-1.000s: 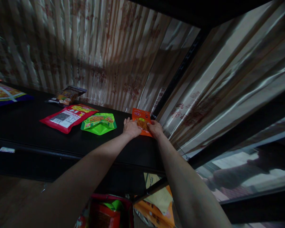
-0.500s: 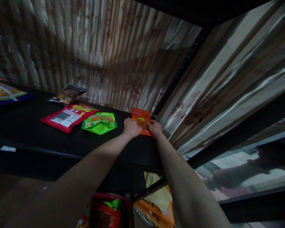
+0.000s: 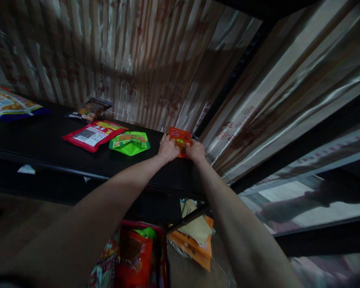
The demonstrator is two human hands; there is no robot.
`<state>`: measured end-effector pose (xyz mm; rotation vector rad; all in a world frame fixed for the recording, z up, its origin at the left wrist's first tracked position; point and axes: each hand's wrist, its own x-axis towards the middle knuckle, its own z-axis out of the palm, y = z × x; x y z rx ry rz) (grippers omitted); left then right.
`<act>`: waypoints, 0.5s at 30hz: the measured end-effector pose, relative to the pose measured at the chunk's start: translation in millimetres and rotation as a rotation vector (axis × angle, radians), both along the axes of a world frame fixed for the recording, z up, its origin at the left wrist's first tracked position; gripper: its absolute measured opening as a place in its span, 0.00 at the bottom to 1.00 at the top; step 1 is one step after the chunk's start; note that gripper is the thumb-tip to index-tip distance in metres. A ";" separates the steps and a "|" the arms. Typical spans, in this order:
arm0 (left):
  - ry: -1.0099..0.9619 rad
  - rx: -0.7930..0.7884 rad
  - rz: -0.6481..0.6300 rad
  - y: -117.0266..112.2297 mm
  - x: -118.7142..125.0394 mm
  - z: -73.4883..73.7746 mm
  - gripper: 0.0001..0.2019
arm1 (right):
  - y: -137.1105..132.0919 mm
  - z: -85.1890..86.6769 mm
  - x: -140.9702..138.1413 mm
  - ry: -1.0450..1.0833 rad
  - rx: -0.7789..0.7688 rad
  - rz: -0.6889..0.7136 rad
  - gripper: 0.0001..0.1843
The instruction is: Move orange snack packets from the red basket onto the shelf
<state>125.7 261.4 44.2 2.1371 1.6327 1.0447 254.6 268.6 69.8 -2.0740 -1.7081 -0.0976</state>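
An orange snack packet [image 3: 180, 136] lies at the right end of the black shelf [image 3: 45, 140], close to the curtain. My left hand [image 3: 168, 148] grips its left edge, fingers on top of the wrapper. On the opposite side my right hand [image 3: 195, 151] holds the packet, thumb pressed on its front. Just left of my hands is a green snack pouch [image 3: 129, 144]. Beside that pouch lies a red packet [image 3: 94, 136] with a white label, and behind it a dark brown packet [image 3: 91, 109].
A blue and yellow bag [image 3: 13, 105] sits at the far left. Below the shelf stands a red-rimmed basket [image 3: 162, 244] holding several packets. Orange cardboard [image 3: 195, 250] lies near it. A dark metal post [image 3: 228, 84] rises behind the right hand.
The camera view has tilted down, so the shelf appears higher and more of the basket shows. Both hands stay on the orange snack packet, which has hardly moved on the shelf.
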 end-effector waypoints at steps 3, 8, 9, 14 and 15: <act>-0.037 0.091 -0.065 -23.4 -10.0 10.3 0.15 | -30.3 5.0 -17.9 0.045 0.196 0.155 0.22; -0.182 0.258 -0.189 -116.9 -53.8 18.1 0.17 | -127.9 -3.2 -60.8 0.284 0.479 0.456 0.21; -0.193 0.276 -0.212 -140.8 -66.3 11.9 0.17 | -152.2 -10.0 -69.5 0.342 0.514 0.483 0.20; -0.038 0.013 -0.185 -244.4 -119.8 -76.3 0.17 | -248.9 -86.8 -97.7 0.577 0.366 0.379 0.19; 0.045 -0.106 -0.226 -260.4 -125.2 -100.5 0.16 | -260.1 -108.1 -99.4 0.608 0.256 0.326 0.19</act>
